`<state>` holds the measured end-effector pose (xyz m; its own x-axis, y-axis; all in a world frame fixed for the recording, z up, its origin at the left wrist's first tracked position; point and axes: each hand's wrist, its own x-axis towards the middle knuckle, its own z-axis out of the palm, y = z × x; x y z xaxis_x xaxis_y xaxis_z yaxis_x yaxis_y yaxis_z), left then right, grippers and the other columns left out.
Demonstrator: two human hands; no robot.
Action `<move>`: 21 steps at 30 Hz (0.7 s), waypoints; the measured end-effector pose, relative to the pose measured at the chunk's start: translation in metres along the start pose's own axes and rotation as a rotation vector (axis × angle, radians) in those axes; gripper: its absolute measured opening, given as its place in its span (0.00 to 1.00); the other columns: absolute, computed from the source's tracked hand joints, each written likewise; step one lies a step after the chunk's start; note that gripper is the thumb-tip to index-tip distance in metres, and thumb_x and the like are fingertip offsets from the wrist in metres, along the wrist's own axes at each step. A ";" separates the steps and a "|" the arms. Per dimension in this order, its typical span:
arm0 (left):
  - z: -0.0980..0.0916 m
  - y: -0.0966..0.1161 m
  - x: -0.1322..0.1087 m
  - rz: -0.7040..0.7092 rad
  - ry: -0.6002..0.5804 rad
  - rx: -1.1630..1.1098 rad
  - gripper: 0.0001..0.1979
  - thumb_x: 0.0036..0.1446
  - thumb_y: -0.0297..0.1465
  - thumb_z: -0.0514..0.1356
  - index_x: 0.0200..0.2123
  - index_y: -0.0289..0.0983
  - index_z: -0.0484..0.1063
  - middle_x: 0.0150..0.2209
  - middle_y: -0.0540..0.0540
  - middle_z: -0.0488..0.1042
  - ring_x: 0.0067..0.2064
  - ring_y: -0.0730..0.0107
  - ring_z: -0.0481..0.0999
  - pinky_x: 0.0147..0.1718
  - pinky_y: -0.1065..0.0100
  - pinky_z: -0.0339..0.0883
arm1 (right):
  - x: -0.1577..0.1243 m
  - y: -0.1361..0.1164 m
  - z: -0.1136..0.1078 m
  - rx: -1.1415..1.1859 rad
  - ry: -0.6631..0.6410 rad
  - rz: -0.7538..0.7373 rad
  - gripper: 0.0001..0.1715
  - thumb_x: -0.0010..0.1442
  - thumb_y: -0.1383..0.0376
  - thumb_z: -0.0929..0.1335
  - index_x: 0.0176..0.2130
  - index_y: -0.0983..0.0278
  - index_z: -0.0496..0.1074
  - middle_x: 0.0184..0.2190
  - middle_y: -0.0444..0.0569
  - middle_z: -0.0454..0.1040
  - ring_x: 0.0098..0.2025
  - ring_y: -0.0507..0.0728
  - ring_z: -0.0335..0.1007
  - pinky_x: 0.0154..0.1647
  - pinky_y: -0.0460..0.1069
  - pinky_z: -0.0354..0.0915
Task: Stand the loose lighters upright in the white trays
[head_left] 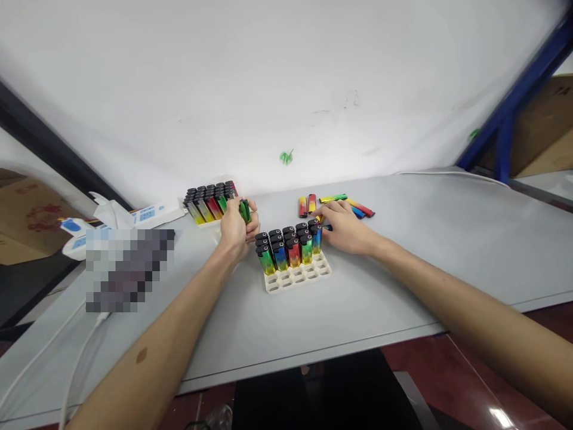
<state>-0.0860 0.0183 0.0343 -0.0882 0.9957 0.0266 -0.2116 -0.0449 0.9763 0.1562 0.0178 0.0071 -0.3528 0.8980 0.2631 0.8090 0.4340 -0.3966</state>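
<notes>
My left hand (239, 224) is closed around a green lighter (244, 210), behind the left end of the front tray. The fingers of my right hand (342, 227) curl over a yellow-orange lighter (319, 218) at the tray's right end; part of it is hidden. Between my hands sits a white tray with holes (298, 279). Several upright lighters (293, 252) with black tops, in green, blue and red shading to yellow, fill its back rows. Its front holes show no lighters.
A second group of upright lighters (210, 203) stands behind my left hand. Loose lighters (333, 198) lie beyond my right hand. To the left are a white power strip (152, 214), a pixelated dark object (129, 275) and white cables (74, 364). A white wall (268, 89) rises behind.
</notes>
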 end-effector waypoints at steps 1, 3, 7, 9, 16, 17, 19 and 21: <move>0.000 0.000 0.000 0.001 0.000 -0.002 0.15 0.61 0.43 0.50 0.27 0.41 0.61 0.11 0.58 0.49 0.11 0.78 0.46 0.12 0.76 0.39 | 0.000 0.000 0.000 -0.005 -0.001 -0.001 0.22 0.64 0.58 0.64 0.54 0.62 0.74 0.54 0.57 0.71 0.61 0.71 0.56 0.63 0.66 0.58; -0.001 -0.001 0.000 0.004 -0.001 0.002 0.14 0.61 0.43 0.50 0.27 0.41 0.61 0.11 0.58 0.49 0.11 0.78 0.47 0.12 0.76 0.39 | 0.000 0.000 0.000 -0.010 -0.002 -0.001 0.22 0.65 0.57 0.64 0.55 0.62 0.73 0.55 0.57 0.70 0.61 0.70 0.57 0.63 0.65 0.58; -0.002 -0.005 0.001 0.021 -0.002 0.025 0.16 0.62 0.44 0.49 0.28 0.41 0.62 0.12 0.58 0.50 0.12 0.77 0.49 0.13 0.75 0.40 | 0.000 -0.001 -0.001 -0.006 -0.014 0.012 0.23 0.65 0.58 0.64 0.55 0.63 0.73 0.55 0.57 0.70 0.62 0.71 0.55 0.64 0.64 0.57; -0.002 -0.007 0.001 0.039 0.014 0.053 0.19 0.63 0.48 0.49 0.29 0.41 0.62 0.13 0.57 0.52 0.12 0.77 0.52 0.13 0.75 0.42 | 0.000 -0.002 -0.001 -0.007 -0.019 0.016 0.23 0.65 0.58 0.64 0.55 0.64 0.73 0.56 0.57 0.70 0.62 0.71 0.55 0.65 0.64 0.56; -0.005 -0.006 0.004 0.183 0.079 0.298 0.09 0.64 0.40 0.55 0.39 0.43 0.58 0.24 0.58 0.63 0.16 0.80 0.57 0.16 0.75 0.51 | 0.000 -0.003 -0.003 -0.014 -0.020 0.010 0.23 0.65 0.58 0.64 0.55 0.65 0.74 0.56 0.59 0.69 0.62 0.71 0.55 0.64 0.64 0.56; -0.006 -0.004 0.005 0.224 0.076 0.376 0.07 0.64 0.37 0.55 0.39 0.43 0.58 0.26 0.57 0.65 0.17 0.80 0.59 0.17 0.74 0.54 | 0.000 -0.003 -0.003 -0.016 -0.020 0.008 0.23 0.64 0.58 0.64 0.55 0.65 0.74 0.56 0.59 0.69 0.62 0.71 0.55 0.64 0.64 0.56; -0.009 0.004 0.007 0.342 0.058 0.528 0.04 0.63 0.33 0.55 0.40 0.41 0.61 0.32 0.53 0.71 0.22 0.79 0.67 0.21 0.73 0.62 | 0.000 -0.003 -0.002 -0.017 -0.021 0.005 0.23 0.64 0.59 0.64 0.55 0.65 0.74 0.57 0.60 0.69 0.63 0.71 0.55 0.64 0.64 0.57; -0.010 0.015 0.007 0.518 0.063 0.642 0.04 0.63 0.33 0.56 0.41 0.40 0.67 0.39 0.48 0.75 0.34 0.74 0.75 0.30 0.71 0.69 | 0.000 -0.003 -0.001 -0.021 -0.016 -0.002 0.23 0.65 0.58 0.64 0.55 0.65 0.74 0.57 0.60 0.69 0.63 0.71 0.56 0.64 0.64 0.57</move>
<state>-0.0996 0.0236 0.0473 -0.0796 0.8543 0.5136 0.4665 -0.4234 0.7766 0.1543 0.0161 0.0090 -0.3619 0.8982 0.2495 0.8179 0.4343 -0.3774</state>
